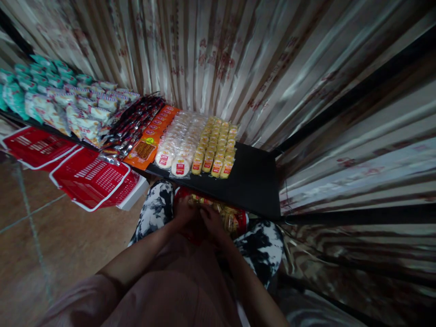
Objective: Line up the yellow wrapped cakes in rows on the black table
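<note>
Between my knees, below the shelf's front edge, is a red container (244,219) filled with small yellow wrapped snacks (231,222); whether it is a bag or a box I cannot tell. My left hand (185,210) is at its left side, fingers curled in among the snacks. Close beside it my right hand (211,220) reaches over the middle, its fingers bent down at the packets. Both hands look closed, but dim light hides what is in the fingers. On the shelf above stand rows of yellow wrapped cakes (215,147).
The black shelf (255,177) also bears round white crackers (180,167), orange packets (145,147), dark shiny packets (136,120), white bags (90,109) and teal bags (15,97). Red baskets (91,177) stand at the left. A pleated curtain (211,54) hangs behind.
</note>
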Action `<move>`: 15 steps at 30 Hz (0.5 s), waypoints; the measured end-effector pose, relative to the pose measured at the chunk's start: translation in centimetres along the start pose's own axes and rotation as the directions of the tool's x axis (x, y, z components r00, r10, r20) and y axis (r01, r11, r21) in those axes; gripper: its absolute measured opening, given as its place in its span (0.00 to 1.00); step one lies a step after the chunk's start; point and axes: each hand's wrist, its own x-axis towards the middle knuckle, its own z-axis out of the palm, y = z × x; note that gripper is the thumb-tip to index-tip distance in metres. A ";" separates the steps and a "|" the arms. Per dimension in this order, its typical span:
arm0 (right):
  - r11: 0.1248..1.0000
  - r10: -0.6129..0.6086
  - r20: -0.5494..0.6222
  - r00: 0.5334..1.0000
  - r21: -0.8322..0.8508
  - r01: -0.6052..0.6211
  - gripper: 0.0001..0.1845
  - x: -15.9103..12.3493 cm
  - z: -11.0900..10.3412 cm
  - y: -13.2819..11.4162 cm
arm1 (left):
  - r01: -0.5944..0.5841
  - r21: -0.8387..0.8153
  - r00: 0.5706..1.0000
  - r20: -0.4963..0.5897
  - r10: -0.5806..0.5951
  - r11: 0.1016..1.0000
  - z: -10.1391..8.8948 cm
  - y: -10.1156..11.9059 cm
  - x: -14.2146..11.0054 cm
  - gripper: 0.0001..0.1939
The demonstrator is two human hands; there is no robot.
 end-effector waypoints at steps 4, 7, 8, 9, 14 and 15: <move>0.990 -0.033 0.034 0.999 0.138 0.028 0.21 -0.6 -1.2 -2.0 | 0.102 -0.346 0.994 -0.007 -0.112 0.933 -1.3 1.9 0.4 0.18; 0.990 -0.048 -0.006 0.999 0.131 0.048 0.24 -1.1 -2.2 -3.7 | 0.155 -0.509 0.987 0.050 -0.151 0.847 -2.0 3.0 -0.1 0.14; 0.992 -0.051 -0.029 0.998 0.113 0.054 0.23 -1.3 -2.6 -4.2 | 0.183 -0.547 0.983 0.075 -0.170 0.817 -2.2 3.4 -0.4 0.13; 0.994 -0.050 -0.055 0.997 0.097 0.056 0.21 -1.4 -3.0 -4.6 | 0.208 -0.580 0.978 0.103 -0.183 0.787 -2.5 3.9 -0.8 0.12; 0.979 0.002 -0.193 0.981 0.203 0.038 0.20 -0.9 -4.5 -5.4 | 0.252 -0.703 0.966 0.226 -0.126 0.666 -3.9 6.0 -2.2 0.12; 0.967 0.018 -0.206 0.978 0.251 0.035 0.20 -0.6 -4.7 -5.4 | 0.244 -0.711 0.967 0.229 -0.112 0.659 -4.1 6.4 -2.3 0.14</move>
